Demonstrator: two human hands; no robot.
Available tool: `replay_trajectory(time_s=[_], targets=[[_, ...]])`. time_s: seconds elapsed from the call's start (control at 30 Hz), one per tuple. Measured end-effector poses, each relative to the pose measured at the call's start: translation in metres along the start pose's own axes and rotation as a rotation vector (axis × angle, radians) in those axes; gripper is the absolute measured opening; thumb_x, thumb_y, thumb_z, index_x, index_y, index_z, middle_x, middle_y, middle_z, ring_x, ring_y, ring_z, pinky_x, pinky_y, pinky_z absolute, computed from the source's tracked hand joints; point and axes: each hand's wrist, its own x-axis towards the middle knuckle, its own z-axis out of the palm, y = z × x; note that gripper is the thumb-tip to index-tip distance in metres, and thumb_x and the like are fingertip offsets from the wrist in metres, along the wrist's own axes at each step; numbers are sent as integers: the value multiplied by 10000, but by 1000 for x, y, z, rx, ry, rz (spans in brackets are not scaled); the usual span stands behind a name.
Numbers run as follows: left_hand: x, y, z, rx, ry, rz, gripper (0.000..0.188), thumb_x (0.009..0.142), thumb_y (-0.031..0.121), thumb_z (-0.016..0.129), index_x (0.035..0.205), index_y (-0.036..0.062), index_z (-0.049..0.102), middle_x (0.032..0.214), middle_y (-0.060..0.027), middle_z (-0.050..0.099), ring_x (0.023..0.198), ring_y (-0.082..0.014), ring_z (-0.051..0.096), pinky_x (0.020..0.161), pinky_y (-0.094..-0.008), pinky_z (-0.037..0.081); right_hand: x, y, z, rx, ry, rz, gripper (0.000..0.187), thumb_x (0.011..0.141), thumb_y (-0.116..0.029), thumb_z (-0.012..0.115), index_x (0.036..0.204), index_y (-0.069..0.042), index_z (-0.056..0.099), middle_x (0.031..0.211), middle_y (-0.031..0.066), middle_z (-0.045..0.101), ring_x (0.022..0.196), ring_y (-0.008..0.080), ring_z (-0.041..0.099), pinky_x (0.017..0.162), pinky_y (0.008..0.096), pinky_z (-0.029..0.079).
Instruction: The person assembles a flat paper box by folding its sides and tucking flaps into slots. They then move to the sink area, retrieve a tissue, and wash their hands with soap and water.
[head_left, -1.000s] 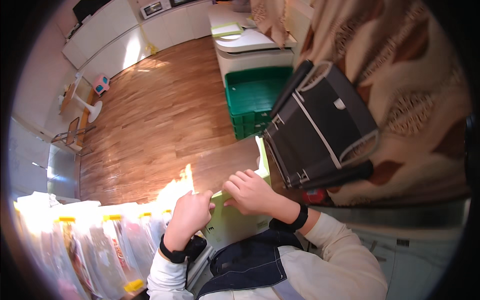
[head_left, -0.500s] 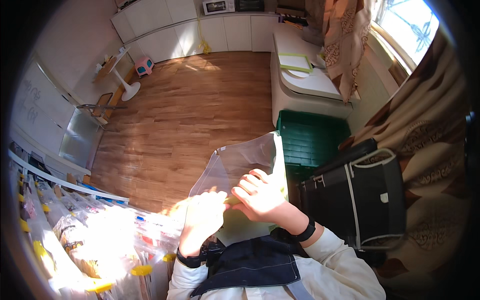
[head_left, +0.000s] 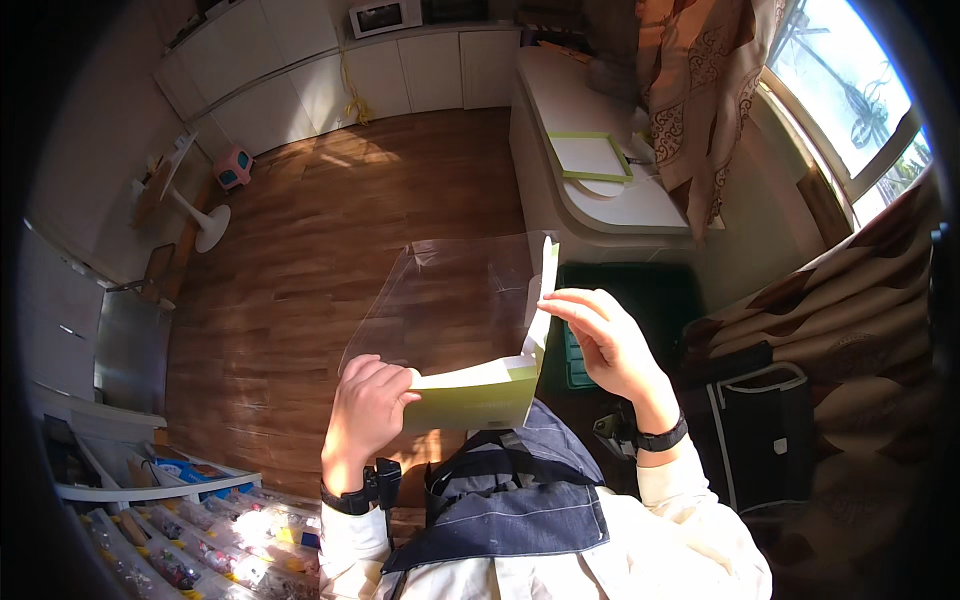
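A light-green and white cardboard piece (head_left: 470,402), folded at a corner, is held up before my body. One side runs along the near edge, and the other rises on the right. From it a clear plastic sheet (head_left: 440,300) spreads away over the floor, bent at its far left corner. My left hand (head_left: 368,408) is closed around the near left end, fingers curled over the top. My right hand (head_left: 607,345) pinches the upright right side between thumb and fingertips. Both wrists wear black bands.
On the white counter (head_left: 540,90) lies a green-edged white frame (head_left: 590,157). A dark green crate (head_left: 630,300) stands below it. Right of me is a black case (head_left: 765,440) by the patterned curtain (head_left: 850,370). Bagged small items (head_left: 220,545) hang in rows at the lower left.
My hands have moved apart, the left to the near left end and the right to the right side. The cardboard's green face now shows between them. The view has shifted.
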Motion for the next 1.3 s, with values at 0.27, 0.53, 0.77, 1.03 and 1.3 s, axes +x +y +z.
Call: replay_trajectory(time_s=[0.27,0.53,0.77,1.03,1.3], targets=[[109,-105,10,62,-112,29,154,725,78,671,874,85,633,848,-32,645,852,-202,596,954,-397,387,102,104,72,174,-77,116,228,825,-4,615,1048,-37,645,1135,107,613,890,301,646,762,323,537],[233,-211,6,192,4,-134,162,709,58,665,868,78,637,943,2,664,1050,-210,567,1068,-470,280,282,229,84,-100,57,64,697,640,144,481,1304,-70,491,1328,114,490,1149,322,479,975,387,414],[342,-304,29,221,36,-106,144,752,72,661,894,91,645,1128,24,646,1116,-195,534,1037,-430,311,432,343,73,600,115,326,663,852,-165,665,1417,-93,325,1371,158,426,1260,339,398,1050,414,325],[579,-443,52,137,16,318,142,785,69,621,921,100,648,1042,-22,631,1110,-222,545,1022,-468,360,542,443,72,-234,-220,490,370,839,-299,631,1112,-53,589,1009,153,604,937,335,586,816,411,479],[886,-486,93,77,-178,954,181,783,74,582,958,94,627,1066,-51,604,1149,-244,542,1037,-423,400,565,514,57,11,184,1221,270,902,-220,460,871,2,611,589,157,616,531,310,631,562,404,518]])
